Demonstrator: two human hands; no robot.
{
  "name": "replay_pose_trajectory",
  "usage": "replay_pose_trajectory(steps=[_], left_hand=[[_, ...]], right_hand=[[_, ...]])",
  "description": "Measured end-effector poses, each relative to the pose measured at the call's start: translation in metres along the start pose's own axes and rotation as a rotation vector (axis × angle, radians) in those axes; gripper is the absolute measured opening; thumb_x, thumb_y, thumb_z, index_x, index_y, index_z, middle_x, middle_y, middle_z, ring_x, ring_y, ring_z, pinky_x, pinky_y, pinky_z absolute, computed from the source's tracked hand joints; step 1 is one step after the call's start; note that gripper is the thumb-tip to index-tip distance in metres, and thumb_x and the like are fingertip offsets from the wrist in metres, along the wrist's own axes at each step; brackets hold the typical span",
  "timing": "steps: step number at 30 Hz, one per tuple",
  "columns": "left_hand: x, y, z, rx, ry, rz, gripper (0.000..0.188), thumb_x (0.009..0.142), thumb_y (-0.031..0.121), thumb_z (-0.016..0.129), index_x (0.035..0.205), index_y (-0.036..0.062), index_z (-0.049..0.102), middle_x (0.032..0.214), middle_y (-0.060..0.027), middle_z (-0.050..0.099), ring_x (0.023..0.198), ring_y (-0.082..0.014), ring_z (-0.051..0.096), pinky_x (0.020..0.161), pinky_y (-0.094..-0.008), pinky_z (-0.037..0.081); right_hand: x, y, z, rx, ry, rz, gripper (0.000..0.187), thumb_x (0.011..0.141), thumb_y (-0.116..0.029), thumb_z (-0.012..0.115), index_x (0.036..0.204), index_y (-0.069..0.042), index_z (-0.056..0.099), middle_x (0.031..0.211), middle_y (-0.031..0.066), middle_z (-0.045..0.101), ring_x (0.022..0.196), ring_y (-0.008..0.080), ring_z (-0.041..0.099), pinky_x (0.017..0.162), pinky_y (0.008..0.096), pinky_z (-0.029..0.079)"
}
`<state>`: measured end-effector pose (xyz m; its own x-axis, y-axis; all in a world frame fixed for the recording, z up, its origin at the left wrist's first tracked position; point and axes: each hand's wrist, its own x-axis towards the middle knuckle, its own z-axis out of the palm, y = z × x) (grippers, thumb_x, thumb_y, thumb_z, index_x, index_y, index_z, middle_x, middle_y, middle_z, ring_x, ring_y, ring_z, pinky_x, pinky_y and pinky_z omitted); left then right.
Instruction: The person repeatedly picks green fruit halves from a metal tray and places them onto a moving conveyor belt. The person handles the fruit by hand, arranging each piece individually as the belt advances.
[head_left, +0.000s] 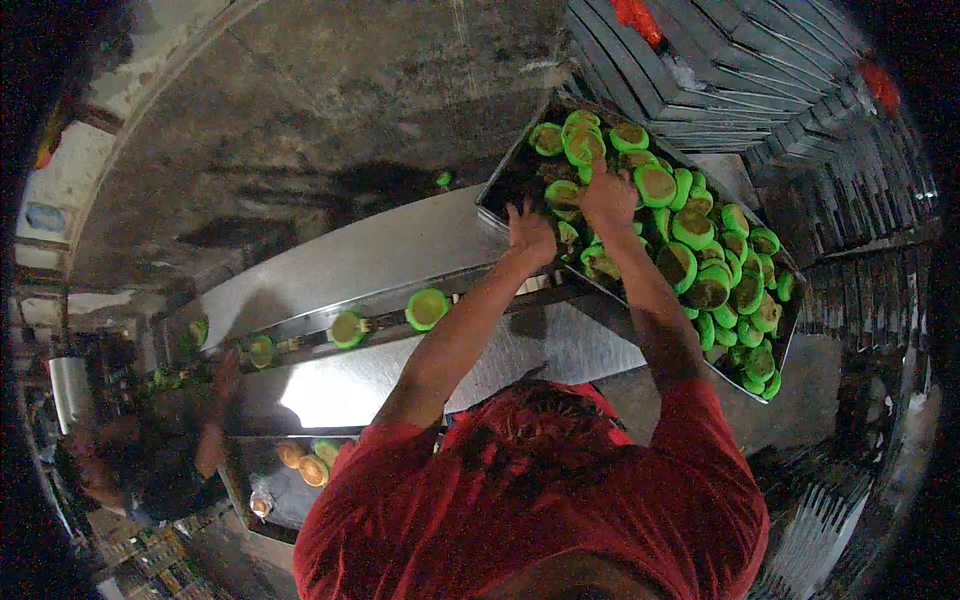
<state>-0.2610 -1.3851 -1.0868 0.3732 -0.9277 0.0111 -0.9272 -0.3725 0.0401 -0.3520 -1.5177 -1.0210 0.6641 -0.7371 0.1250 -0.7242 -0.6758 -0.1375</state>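
Note:
A dark metal tray holds many round buns with bright green sides and brown faces, piled most thickly toward its right end. My right hand reaches in over the pile, its index finger stretched onto a green bun; no bun shows inside its grasp. Near the tray's left edge is my left hand, fingers spread and nothing visible in them. Just right of those fingers lies another green bun. Both forearms come up from red sleeves.
A metal conveyor channel carries spaced green buns past my left forearm. At the left, a co-worker's arm reaches toward it. A lower tray holds brown and green buns. Stacked dark trays stand at the upper right.

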Motion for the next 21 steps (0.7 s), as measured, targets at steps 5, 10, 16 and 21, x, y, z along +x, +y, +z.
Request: replay_pose_trajectory(steps=[5, 10, 16, 21], left_hand=[[-0.057, -0.001, -0.053, -1.032, 0.121, -0.235, 0.051, 0.076, 0.009, 0.072, 0.125, 0.0087, 0.059, 0.129, -0.0193, 0.058, 0.125, -0.0347, 0.052, 0.102, -0.0461, 0.042], [-0.21, -0.07, -0.005, -0.321, 0.37, -0.26, 0.042, 0.076, 0.016, 0.077, 0.116, 0.0114, 0.066, 0.125, -0.0135, 0.059, 0.113, -0.0325, 0.057, 0.099, -0.05, 0.041], [-0.17, -0.052, -0.003, -0.324, 0.524, -0.256, 0.031, 0.08, 0.034, 0.073, 0.104, 0.0147, 0.072, 0.101, -0.005, 0.068, 0.102, -0.0294, 0.059, 0.096, -0.0522, 0.04], [0.006, 0.01, -0.02, -0.159, 0.403, -0.273, 0.054, 0.083, 0.047, 0.068, 0.121, 0.009, 0.063, 0.116, -0.0133, 0.064, 0.114, -0.0331, 0.054, 0.098, -0.0492, 0.041]], right_hand=[[-0.067, 0.003, -0.027, 0.852, 0.206, -0.003, 0.051, 0.079, -0.011, 0.067, 0.125, -0.007, 0.043, 0.108, 0.019, 0.061, 0.105, 0.0437, 0.058, 0.083, 0.0462, 0.049], [-0.137, -0.052, 0.023, 0.966, -0.156, -0.136, 0.053, 0.076, -0.008, 0.066, 0.124, -0.005, 0.043, 0.11, 0.0194, 0.059, 0.1, 0.0427, 0.06, 0.088, 0.0448, 0.048], [-0.128, -0.041, 0.035, 0.303, -0.069, -0.357, 0.032, 0.078, -0.012, 0.067, 0.109, -0.005, 0.061, 0.102, 0.0161, 0.064, 0.094, 0.0336, 0.063, 0.082, 0.0469, 0.051], [-0.038, 0.062, -0.034, -0.273, 0.385, -0.072, 0.053, 0.076, -0.028, 0.075, 0.125, -0.021, 0.057, 0.124, 0.0118, 0.057, 0.107, 0.0364, 0.056, 0.083, 0.0518, 0.049]])
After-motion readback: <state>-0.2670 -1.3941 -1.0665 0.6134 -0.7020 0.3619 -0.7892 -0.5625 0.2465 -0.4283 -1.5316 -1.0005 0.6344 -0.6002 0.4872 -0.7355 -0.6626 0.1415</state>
